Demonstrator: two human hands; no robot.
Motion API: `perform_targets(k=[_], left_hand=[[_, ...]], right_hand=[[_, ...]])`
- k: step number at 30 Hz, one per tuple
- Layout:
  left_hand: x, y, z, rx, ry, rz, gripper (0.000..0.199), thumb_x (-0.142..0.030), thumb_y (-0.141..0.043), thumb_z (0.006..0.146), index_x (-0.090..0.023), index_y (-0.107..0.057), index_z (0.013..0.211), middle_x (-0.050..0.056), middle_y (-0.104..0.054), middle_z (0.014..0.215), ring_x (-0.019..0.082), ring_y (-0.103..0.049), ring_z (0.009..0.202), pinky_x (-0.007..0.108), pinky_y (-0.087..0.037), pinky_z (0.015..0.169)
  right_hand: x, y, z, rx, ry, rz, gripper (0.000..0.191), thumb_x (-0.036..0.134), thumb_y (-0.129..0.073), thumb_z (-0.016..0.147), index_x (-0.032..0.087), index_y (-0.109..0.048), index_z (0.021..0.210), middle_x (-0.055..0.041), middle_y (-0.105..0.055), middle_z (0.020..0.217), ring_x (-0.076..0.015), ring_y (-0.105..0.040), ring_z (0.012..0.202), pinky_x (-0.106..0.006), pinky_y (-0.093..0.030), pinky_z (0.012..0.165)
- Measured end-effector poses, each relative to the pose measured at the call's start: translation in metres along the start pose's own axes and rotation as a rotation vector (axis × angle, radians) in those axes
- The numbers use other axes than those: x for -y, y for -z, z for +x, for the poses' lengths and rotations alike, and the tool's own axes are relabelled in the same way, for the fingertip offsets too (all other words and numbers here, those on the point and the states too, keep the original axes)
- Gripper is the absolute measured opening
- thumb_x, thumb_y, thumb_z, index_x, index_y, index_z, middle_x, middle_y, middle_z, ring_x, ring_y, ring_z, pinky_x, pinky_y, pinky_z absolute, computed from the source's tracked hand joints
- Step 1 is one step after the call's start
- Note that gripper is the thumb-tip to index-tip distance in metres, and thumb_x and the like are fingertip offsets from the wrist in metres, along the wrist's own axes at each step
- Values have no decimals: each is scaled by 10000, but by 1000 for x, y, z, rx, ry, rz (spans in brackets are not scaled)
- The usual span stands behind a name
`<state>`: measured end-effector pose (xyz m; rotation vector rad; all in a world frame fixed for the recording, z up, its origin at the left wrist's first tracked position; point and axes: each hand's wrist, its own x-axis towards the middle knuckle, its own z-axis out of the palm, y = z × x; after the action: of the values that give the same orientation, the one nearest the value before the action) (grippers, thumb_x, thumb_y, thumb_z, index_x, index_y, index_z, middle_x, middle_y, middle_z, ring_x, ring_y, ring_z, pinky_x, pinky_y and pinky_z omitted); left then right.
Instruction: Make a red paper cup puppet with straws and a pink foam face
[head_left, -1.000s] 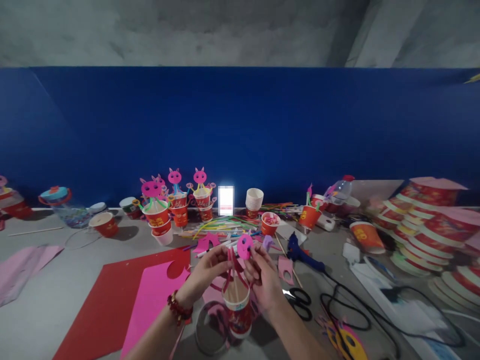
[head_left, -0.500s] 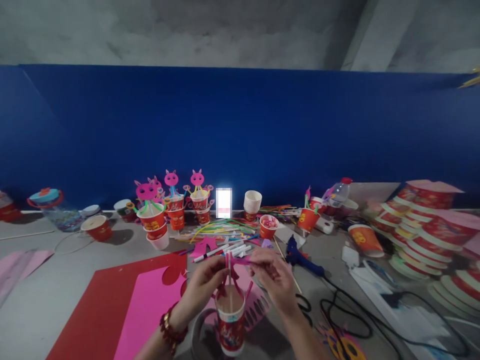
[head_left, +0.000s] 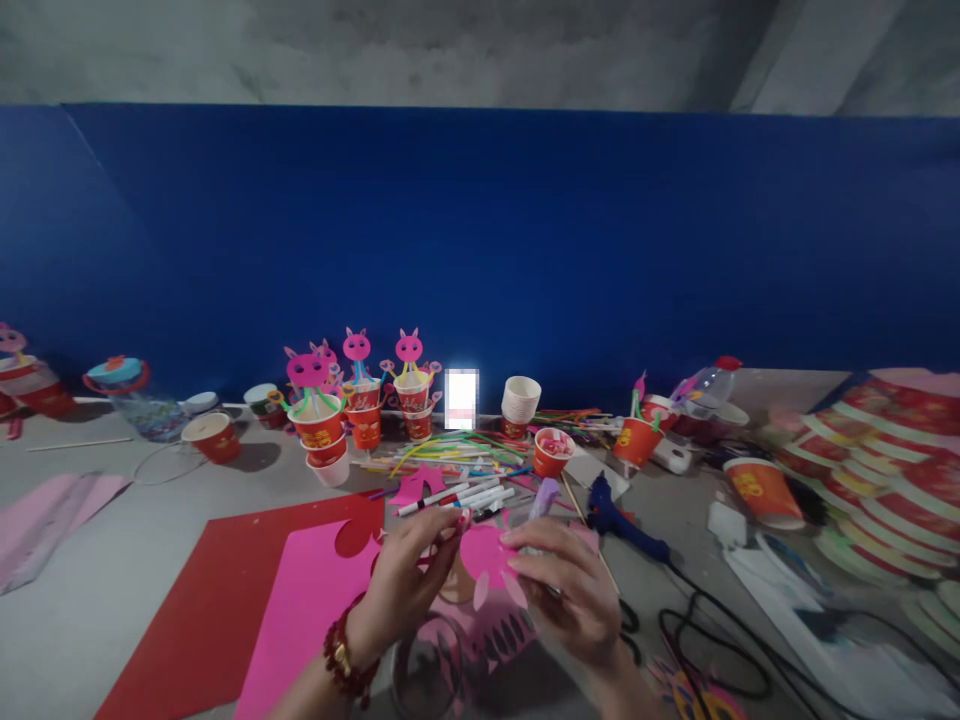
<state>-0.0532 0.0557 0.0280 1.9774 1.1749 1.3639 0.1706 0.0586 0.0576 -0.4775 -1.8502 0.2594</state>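
Observation:
My right hand is closed on the edge of a bright pink paper cutout, a round head with two ears pointing down toward me. Facing it, my left hand has thumb and fingers pinched together close to the cutout's left edge. A small pale-pink tip shows at those fingertips, too small to name. Behind the cutout, a brownish rounded surface shows between the hands, mostly hidden. Below lies a pink sheet with leaf-shaped holes, beside a grey ring.
Red cardstock and a pink sheet lie left. Markers and colored pipe cleaners lie ahead. Finished cup figures stand behind. To the right are a blue glue gun, its black cord, a power strip and stacked cups.
The red cup with the upright stick no longer shows between my hands. The pink cutout has come into plain view, held in my right hand. The camera view has shifted slightly left.

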Motion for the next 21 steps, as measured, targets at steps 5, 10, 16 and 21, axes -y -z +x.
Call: perform_targets(k=[5, 10, 16, 21], left_hand=[[-4, 1, 0, -11, -26, -21, 247, -182, -585, 921, -261, -705, 1122, 87, -754, 1035, 189, -698, 842, 247, -565, 724], [-11, 2, 1, 13, 24, -137, 213, -214, -633, 906, -247, -707, 1102, 88, -769, 1017, 206, -716, 849, 262, -571, 722], [-10, 0, -2, 75, 73, -243, 221, -237, -569, 947, -244, -691, 1131, 103, -751, 1096, 221, -721, 916, 290, -577, 784], [-7, 0, -4, 96, 96, -271, 237, -257, -577, 942, -247, -701, 1143, 114, -749, 1117, 241, -721, 945, 298, -587, 765]], right_hand=[[1, -1, -1, 16, -23, 22, 379, 34, -639, 822, 277, -707, 1104, -81, -765, 975, -236, -709, 843, -392, -555, 768], [2, -4, -2, -21, -94, 92, 325, 55, -644, 834, 281, -711, 1058, -81, -765, 909, -250, -707, 812, -406, -562, 737], [0, -7, -7, -51, -182, 179, 273, 75, -636, 852, 280, -727, 1007, -69, -759, 859, -242, -704, 790, -389, -560, 722], [1, -7, -5, -66, -165, 191, 267, 77, -652, 843, 278, -737, 997, -74, -754, 849, -242, -701, 768, -374, -559, 689]])
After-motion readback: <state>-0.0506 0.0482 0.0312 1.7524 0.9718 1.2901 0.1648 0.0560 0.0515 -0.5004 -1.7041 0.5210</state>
